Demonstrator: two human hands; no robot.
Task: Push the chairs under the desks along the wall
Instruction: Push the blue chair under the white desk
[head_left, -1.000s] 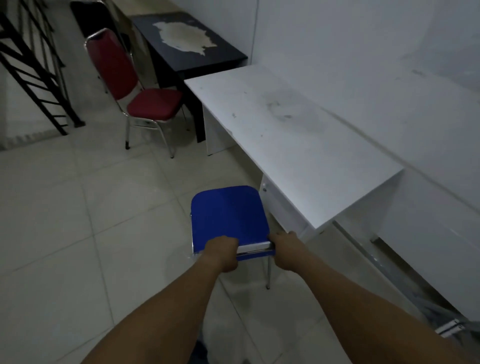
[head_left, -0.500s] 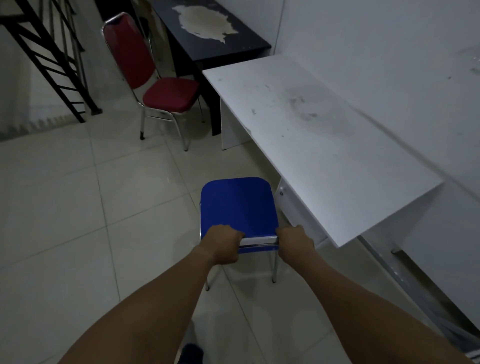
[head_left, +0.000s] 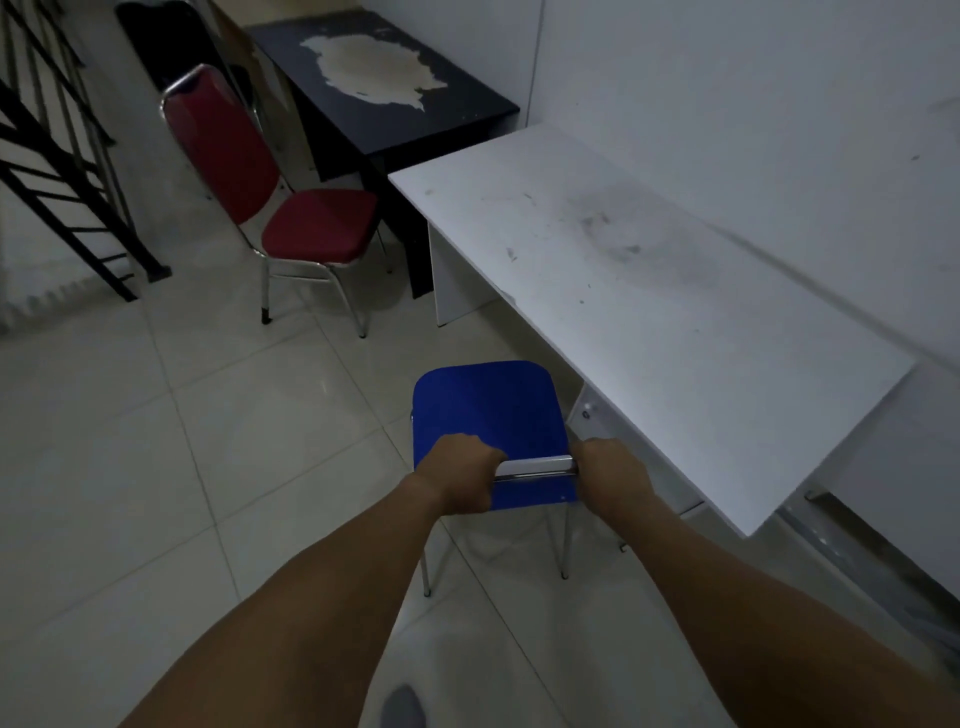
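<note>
A blue chair (head_left: 488, 410) with chrome legs stands on the tiled floor, just left of the white desk (head_left: 644, 291) that runs along the wall. My left hand (head_left: 462, 470) and my right hand (head_left: 613, 475) both grip the top rail of its backrest. Its seat is beside the desk's front edge, not beneath it. Farther back, a red chair (head_left: 317, 228) with a chrome frame stands out from the black desk (head_left: 395, 83), its seat facing that desk.
A black metal stair railing (head_left: 57, 171) fills the far left. A metal rail (head_left: 852, 545) lies on the floor right of the white desk. Open tiled floor (head_left: 182, 467) spreads to the left. My shoe (head_left: 402, 706) shows at the bottom.
The view has drifted so the desks and chairs sit lower and more to the right in frame. Both hands keep their grip on the blue chair's backrest.
</note>
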